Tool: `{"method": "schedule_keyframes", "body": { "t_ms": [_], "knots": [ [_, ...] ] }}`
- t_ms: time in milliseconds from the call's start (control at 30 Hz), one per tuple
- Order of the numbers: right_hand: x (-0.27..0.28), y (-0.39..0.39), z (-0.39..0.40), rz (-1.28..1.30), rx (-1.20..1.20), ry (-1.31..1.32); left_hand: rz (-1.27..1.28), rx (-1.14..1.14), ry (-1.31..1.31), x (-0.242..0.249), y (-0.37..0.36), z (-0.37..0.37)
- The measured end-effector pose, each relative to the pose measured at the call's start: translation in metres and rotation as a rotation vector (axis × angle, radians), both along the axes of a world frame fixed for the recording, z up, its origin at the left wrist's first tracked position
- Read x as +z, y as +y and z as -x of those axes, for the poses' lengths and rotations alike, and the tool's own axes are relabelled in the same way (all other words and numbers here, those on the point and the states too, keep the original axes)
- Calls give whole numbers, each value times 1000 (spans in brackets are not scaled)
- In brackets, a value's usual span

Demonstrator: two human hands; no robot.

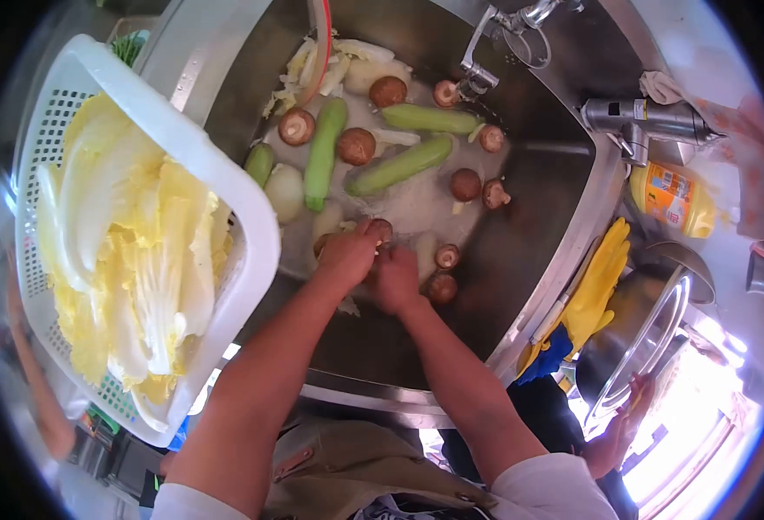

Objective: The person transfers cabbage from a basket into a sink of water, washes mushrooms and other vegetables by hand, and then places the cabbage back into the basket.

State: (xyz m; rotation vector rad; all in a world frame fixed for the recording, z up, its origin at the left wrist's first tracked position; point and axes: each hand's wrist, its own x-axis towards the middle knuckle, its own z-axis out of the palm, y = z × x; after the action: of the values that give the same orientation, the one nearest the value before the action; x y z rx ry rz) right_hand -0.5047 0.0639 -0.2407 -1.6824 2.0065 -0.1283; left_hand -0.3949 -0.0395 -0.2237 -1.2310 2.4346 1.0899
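Over the sink, my left hand is closed round a brown mushroom, partly hidden by the fingers. My right hand is closed too, its fingertips meeting the near side of the same mushroom. Around them, cloudy water holds several loose mushrooms, among them one brown cap beyond my hands and another to the right. Several green zucchini float farther off, such as an upright one and a slanting one. Pale cabbage leaves lie at the far left of the sink.
A white basket of napa cabbage leaves stands left of the sink. A faucet reaches over the far right corner. Yellow gloves, a metal bowl and a yellow bottle sit right. Another person's hand shows lower right.
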Motion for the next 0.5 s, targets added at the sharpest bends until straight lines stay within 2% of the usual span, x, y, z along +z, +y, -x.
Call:
{"method": "schedule_keyframes", "body": {
  "t_ms": [33,133,167,200,233,333,367,433,467,500],
  "knots": [
    [-25,3,-1,-70,45,37,-26,-81,-68,-4,0,7],
    [-41,-4,15,-277,79,38,-202,-270,-250,-16,0,11],
    [-37,-3,18,-353,69,12,-235,-187,-200,-19,5,5],
    [-36,-2,23,-302,-114,-71,-262,-100,-151,-22,10,-2],
    [-34,-5,30,-242,-294,-151,-285,-13,-99,-25,13,-6],
    [-5,-21,31,-118,-746,-445,-342,634,116,-16,17,-8],
    [14,-30,27,-86,-879,-555,-546,810,162,-4,8,-4],
    [48,-49,3,-48,-833,-630,-975,1163,242,31,-5,0],
    [59,-58,-8,-29,-807,-666,-1044,1244,426,26,-1,1],
    [63,-66,-12,-118,-694,-701,-1112,1314,615,17,5,3]
  ]
}}
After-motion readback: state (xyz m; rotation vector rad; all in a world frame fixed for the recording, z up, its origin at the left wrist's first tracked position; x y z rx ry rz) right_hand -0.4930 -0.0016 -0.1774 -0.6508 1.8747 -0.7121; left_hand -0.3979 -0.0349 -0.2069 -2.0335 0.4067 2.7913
